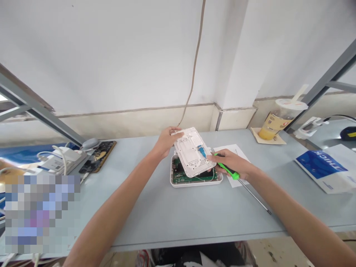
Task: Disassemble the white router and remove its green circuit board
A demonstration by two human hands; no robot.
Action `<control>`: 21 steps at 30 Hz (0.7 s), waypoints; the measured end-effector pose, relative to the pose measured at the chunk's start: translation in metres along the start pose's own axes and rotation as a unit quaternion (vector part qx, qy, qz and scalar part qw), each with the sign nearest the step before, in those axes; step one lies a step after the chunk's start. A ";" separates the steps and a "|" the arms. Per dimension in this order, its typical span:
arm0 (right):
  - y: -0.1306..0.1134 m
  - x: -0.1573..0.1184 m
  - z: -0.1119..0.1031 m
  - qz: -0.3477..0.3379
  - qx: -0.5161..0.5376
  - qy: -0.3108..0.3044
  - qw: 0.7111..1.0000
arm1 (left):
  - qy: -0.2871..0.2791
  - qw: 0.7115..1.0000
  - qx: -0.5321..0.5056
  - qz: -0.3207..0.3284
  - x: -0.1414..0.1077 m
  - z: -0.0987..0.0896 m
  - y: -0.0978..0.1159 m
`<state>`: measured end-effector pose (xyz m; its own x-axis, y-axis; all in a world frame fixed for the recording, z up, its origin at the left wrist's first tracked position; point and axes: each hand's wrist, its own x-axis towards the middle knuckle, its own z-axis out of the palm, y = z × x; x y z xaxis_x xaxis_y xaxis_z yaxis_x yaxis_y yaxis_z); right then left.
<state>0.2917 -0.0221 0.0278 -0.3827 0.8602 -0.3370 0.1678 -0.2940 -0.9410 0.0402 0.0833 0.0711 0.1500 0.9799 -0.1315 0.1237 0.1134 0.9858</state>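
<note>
A white perforated plastic plate (191,152) is held tilted above an open white device case (196,184). My left hand (168,141) grips the plate's upper left edge. In my right hand (229,162) lies a screwdriver (236,174) with a green and black handle, its shaft pointing toward the table's front. The fingertips of that hand also meet the plate's right edge. A blue connector (202,150) sits on the plate, and a thin white cable (207,179) loops down into the case. Below shows a green circuit board (183,177), partly covered by the plate.
White paper (236,181) lies under my right hand. A drink cup (278,120) stands on a napkin at the back right, near a blue and white packet (325,168). On the left are a phone (98,157) and a power strip (58,159) with cables.
</note>
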 end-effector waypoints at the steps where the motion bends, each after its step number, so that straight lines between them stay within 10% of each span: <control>1: 0.000 0.001 0.000 -0.002 0.014 -0.006 1.000 | -0.008 1.000 -0.008 -0.012 0.003 -0.001 -0.003; 9: -0.006 0.002 -0.007 -0.012 0.078 -0.012 0.997 | -0.003 0.998 -0.064 -0.007 0.010 -0.008 -0.004; 15: -0.005 -0.008 -0.053 0.003 -0.130 0.208 0.970 | -0.003 0.997 -0.076 -0.011 0.011 -0.009 -0.003; 21: 0.005 -0.004 -0.064 0.048 -0.237 0.256 0.936 | -0.021 0.996 -0.083 -0.010 0.006 -0.009 -0.002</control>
<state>0.3525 0.0000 0.0267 0.1194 0.9620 -0.2454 0.6089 -0.2662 -0.7472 0.0322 0.0906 0.0689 0.1914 0.9698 -0.1513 -0.0372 0.1612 0.9862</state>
